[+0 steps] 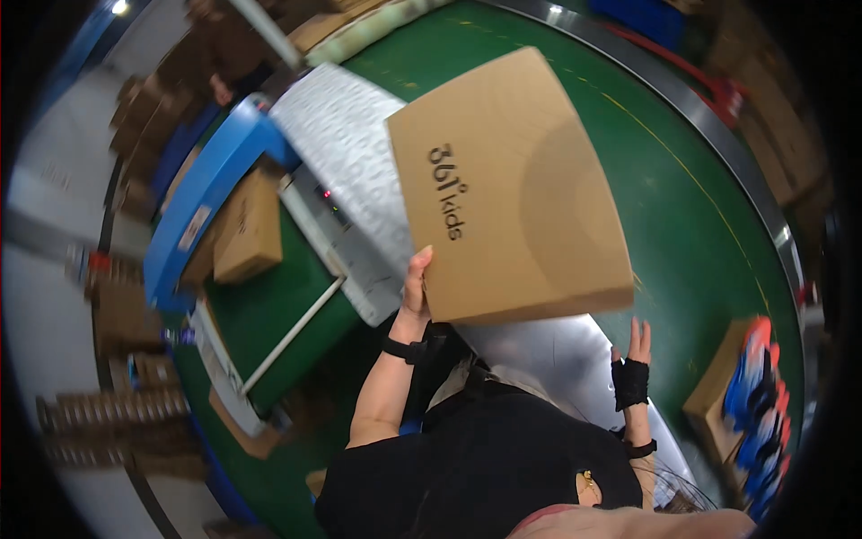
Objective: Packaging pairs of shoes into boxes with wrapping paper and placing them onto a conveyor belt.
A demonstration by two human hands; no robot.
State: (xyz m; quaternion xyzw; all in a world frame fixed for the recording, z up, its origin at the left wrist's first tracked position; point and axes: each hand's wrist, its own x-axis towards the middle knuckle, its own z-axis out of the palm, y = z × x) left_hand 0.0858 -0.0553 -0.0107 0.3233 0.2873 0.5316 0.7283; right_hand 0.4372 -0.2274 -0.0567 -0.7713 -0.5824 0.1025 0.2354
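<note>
A large brown cardboard box point(530, 207), closed and with dark print on its face, is tilted up in front of me. My left hand point(417, 283) is closed on its lower left edge, thumb on the printed face and the other fingers hidden behind the box. Just below the box's lower right corner, my right hand point(634, 359), in a black wrist wrap, has its visible fingers stretched out. Whether those fingertips touch the box I cannot tell. A steel surface point(548, 359) shows below the box.
A blue arched machine point(215, 198) stands to the left over a green conveyor, with another carton point(251, 229) under it. A silver plate point(341, 126) lies beyond. On the right, an open carton point(718, 395) sits beside blue and orange items point(759, 404) on a green belt point(682, 216).
</note>
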